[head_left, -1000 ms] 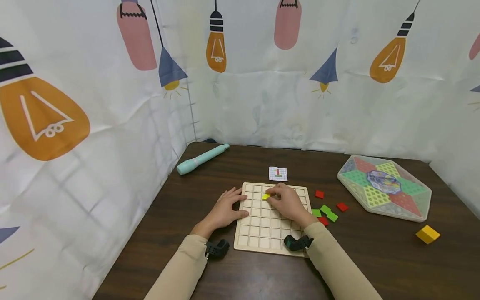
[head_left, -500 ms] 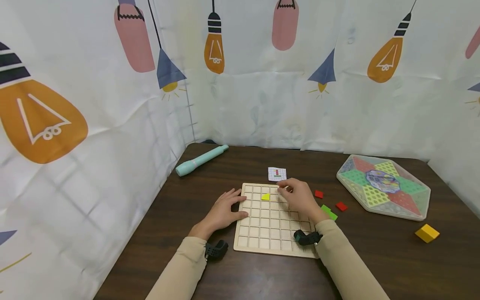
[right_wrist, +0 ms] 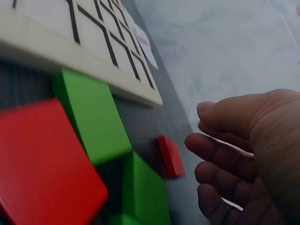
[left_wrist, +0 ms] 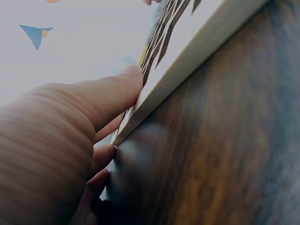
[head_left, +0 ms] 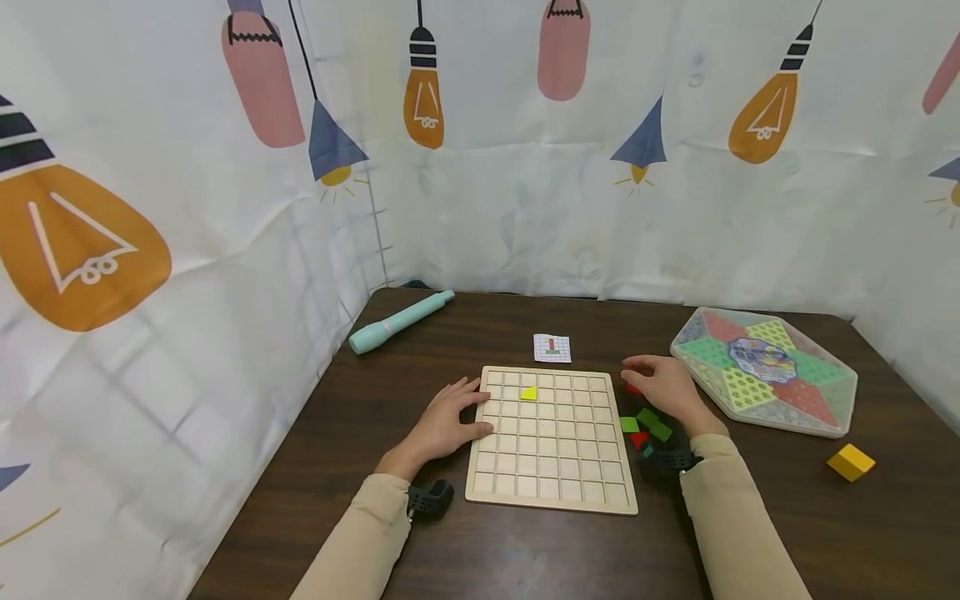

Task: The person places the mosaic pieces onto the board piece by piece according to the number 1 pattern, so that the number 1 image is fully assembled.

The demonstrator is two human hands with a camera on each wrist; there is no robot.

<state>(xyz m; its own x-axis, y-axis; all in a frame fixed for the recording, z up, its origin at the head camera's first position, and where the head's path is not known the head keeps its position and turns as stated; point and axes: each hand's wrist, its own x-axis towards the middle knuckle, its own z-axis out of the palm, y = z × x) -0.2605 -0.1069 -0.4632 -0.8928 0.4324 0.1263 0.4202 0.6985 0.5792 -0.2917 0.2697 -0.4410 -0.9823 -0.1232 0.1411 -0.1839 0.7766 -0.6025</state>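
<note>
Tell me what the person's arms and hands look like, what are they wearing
Both arms are covered by long beige sleeves that end at the wrists. The left hand and right hand are bare: no gloves, and no rings or watch show. A small black camera mount sits by each wrist, one at the left cuff and one at the right cuff.
</note>
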